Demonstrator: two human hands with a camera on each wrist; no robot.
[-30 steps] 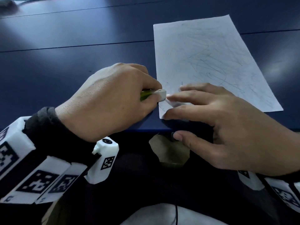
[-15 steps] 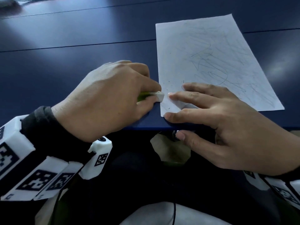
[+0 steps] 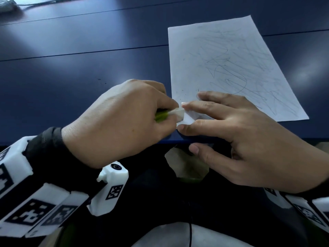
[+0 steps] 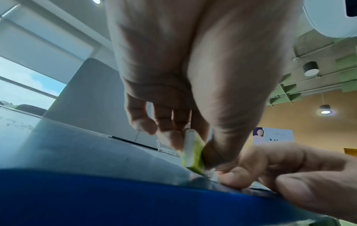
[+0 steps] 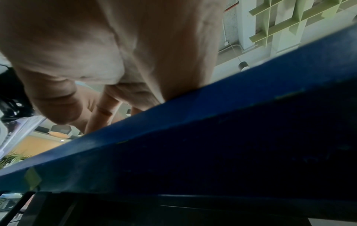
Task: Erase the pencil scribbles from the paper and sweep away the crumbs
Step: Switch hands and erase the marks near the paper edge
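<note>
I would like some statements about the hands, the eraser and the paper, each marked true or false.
1. The left hand grips the eraser. True.
2. The eraser works at the far corner of the paper. False: it is at the near left corner.
3. The right hand presses the paper with straight fingers. True.
4. The scribbles are fully erased. False: many lines remain.
5. The table is red. False: it is dark blue.
</note>
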